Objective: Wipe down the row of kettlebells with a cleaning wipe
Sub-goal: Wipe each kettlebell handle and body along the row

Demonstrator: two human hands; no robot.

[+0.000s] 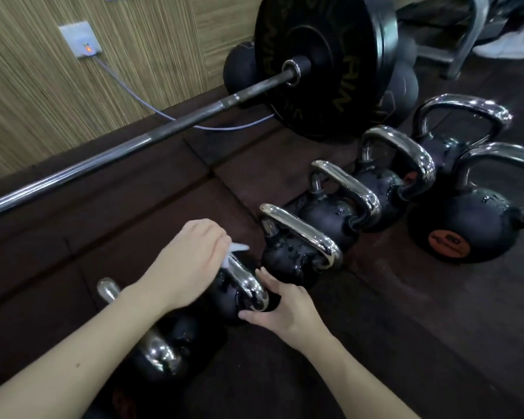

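Observation:
A row of black kettlebells with chrome handles runs diagonally across the dark floor. My left hand (191, 261) holds a white cleaning wipe (235, 251) against the chrome handle (248, 282) of a small kettlebell (230, 300). My right hand (285, 306) rests against that kettlebell's right side, fingers touching its black body. Nearer to me, under my left forearm, sits another kettlebell (164, 355). Further along stand three more kettlebells in line (288, 261), (330, 219), (384, 189).
A barbell (152, 137) with a large black plate (324, 65) lies across the floor by the wooden wall. Two bigger kettlebells (472, 225) (448, 146) stand at right. A grey cable (127, 89) runs from a wall socket (79, 40). Metal frame legs stand at top right.

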